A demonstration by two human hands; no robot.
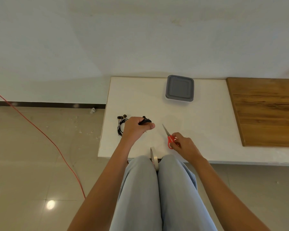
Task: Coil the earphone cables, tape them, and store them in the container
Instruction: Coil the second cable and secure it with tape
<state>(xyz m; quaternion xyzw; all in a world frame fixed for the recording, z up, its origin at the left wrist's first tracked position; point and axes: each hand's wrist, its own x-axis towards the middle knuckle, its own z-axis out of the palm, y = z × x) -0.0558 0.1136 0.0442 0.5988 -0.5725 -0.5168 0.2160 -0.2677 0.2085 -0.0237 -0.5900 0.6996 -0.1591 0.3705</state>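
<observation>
Tape roll (154,157) on edge betw knees, at near table (207,122) edge. R hand (184,145) fingers curled on red scissors (169,139) handles, blades closed, pointing far-left. L hand (137,126) fisted round black earphone coil (146,121), loops sticking out by thumb. Second earphone bundle (121,125) just left of L hand, flat on table, buds at far end. Grey container (179,88) at far edge, well apart. Wood board (265,110) at right. Red cord (40,130) on floor at left.
</observation>
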